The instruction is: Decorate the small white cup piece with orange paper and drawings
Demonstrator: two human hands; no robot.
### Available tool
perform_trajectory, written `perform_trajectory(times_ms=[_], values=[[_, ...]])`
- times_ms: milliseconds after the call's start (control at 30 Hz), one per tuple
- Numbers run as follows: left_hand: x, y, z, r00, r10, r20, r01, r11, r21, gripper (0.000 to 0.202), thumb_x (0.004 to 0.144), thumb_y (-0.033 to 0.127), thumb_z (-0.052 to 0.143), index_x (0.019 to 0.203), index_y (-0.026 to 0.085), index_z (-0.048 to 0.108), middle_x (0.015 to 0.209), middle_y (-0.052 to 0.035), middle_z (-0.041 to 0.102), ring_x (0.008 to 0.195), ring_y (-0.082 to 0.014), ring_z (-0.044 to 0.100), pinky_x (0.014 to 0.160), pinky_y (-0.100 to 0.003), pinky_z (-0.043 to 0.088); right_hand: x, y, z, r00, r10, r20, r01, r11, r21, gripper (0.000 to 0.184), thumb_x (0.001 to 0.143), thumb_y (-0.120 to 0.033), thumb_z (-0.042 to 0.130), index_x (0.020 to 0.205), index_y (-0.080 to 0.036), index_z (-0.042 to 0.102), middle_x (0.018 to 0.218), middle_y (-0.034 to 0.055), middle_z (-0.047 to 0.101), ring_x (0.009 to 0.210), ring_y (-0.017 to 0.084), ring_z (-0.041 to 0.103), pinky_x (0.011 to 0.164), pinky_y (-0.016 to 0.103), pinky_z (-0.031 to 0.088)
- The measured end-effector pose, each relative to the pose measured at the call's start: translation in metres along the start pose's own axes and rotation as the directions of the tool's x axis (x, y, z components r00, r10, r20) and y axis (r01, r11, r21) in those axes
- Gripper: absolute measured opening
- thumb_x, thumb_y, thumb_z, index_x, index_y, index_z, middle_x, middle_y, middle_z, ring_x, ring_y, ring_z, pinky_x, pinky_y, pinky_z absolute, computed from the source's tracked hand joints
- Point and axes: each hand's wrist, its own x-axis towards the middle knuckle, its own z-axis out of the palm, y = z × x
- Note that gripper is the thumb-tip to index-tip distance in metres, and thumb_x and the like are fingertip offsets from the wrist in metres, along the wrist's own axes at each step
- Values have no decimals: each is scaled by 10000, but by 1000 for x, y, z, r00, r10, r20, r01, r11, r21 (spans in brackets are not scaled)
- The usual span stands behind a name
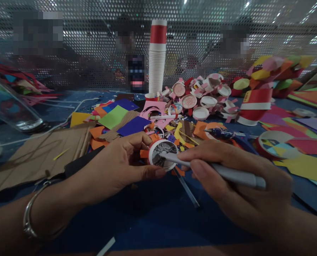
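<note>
My left hand [113,165] pinches a cut-off paper cup base [156,148] between thumb and fingers. Its white round face is tilted toward me and carries dark radiating pen strokes, with a red rim and orange paper at its side. In my right hand [249,188] is a grey pen [234,175], gripped between thumb and fingers. The pen's tip meets the drawn face near its middle. Just behind the cup base lie colourful paper scraps [183,135]. A clear thin tube [187,190] rests on the blue table [153,220] below it.
A tall stack of paper cups [156,67] stands at the back, beside a heap of cut cup bases [189,101]. Cardboard [43,151] and a clear glass [17,106] are left. A tape roll [262,145], a blue pen [219,133] and yellow paper [307,170] lie right.
</note>
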Motion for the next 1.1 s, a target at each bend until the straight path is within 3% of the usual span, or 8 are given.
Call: perform_trajectory(times_ms=[267, 533, 800, 967, 1100], values=[[1, -2, -5, 997, -30, -68, 32, 999, 27, 306, 793, 284, 900, 999, 224, 682, 989, 11, 767, 940, -130, 707, 805, -200, 554, -7, 5, -1, 991, 101, -91, -101, 995, 2, 153, 908, -145, 660, 957, -262, 745, 804, -18, 787, 538, 130, 667, 649, 291, 628], [-1, -1, -5, 996, -46, -76, 49, 998, 40, 351, 804, 303, 888, 1093, 227, 705, 1100, -36, 784, 1016, -183, 724, 855, -249, 584, -7, 6, 0, 991, 116, -65, -116, 993, 3, 118, 907, -159, 668, 911, -253, 739, 757, -30, 760, 538, 118, 661, 660, 269, 618], [-1, 2, -4, 999, -41, -35, 42, 999, 19, 269, 832, 289, 869, 1068, 241, 747, 1025, -4, 792, 969, -140, 738, 778, -170, 571, -4, 4, 0, 992, 110, -59, -110, 994, 4, 124, 899, -138, 665, 889, -243, 731, 736, -35, 747, 540, 106, 653, 599, 237, 582], [-1, 1, -7, 998, -42, -42, 42, 999, 5, 258, 831, 276, 869, 1060, 235, 758, 1028, -7, 791, 1004, -147, 739, 862, -191, 585, -4, 4, 0, 994, 98, -52, -98, 995, 3, 139, 900, -132, 651, 873, -249, 721, 726, -27, 743, 538, 116, 652, 540, 242, 558], [1, 0, -6, 999, -28, -23, 28, 1000, -1, 234, 845, 224, 856, 1056, 258, 762, 1024, 20, 786, 1009, -115, 732, 870, -152, 570, -5, 6, 0, 996, 80, -43, -80, 997, -3, 121, 913, -153, 661, 904, -255, 725, 726, -30, 742, 572, 121, 665, 552, 245, 560]])
